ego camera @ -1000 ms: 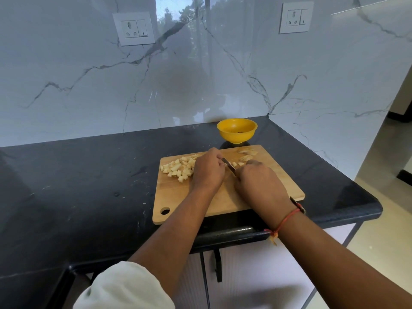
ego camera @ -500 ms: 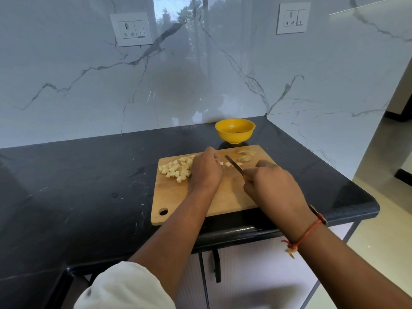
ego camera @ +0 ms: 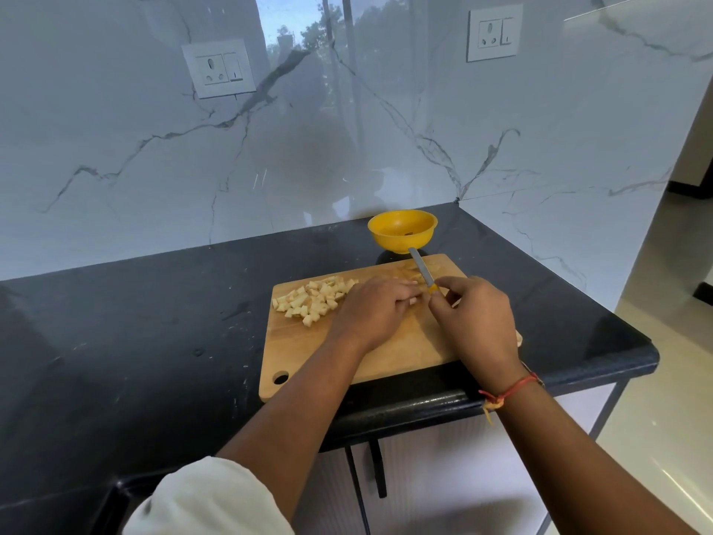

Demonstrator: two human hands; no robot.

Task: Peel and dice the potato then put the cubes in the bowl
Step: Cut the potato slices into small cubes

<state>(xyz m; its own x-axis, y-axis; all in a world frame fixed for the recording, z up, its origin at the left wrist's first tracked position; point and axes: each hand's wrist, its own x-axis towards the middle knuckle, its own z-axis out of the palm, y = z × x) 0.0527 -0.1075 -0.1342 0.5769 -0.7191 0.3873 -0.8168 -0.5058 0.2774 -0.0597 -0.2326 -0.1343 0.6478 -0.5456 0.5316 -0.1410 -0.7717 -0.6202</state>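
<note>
While the right grip [ego camera: 472,318] pinches the knife [ego camera: 419,267], the left grip [ego camera: 370,308] lies on the cutting board [ego camera: 308,357] beside potato cubes [ego camera: 312,299]; whether it clasps anything is unclear.

This is a home kitchen. A polished black stone desk [ego camera: 154,322] meets glossy white marble-veined walls [ego camera: 115,148] fitted with one white switched socket [ego camera: 218,68] and a second socket [ego camera: 494,34]. A rectangular wooden cutting board [ego camera: 308,353], pale diced potato cubes [ego camera: 312,299] and a small round yellow bowl [ego camera: 402,230] sit above white ribbed cabinet fronts [ego camera: 443,476].
</note>
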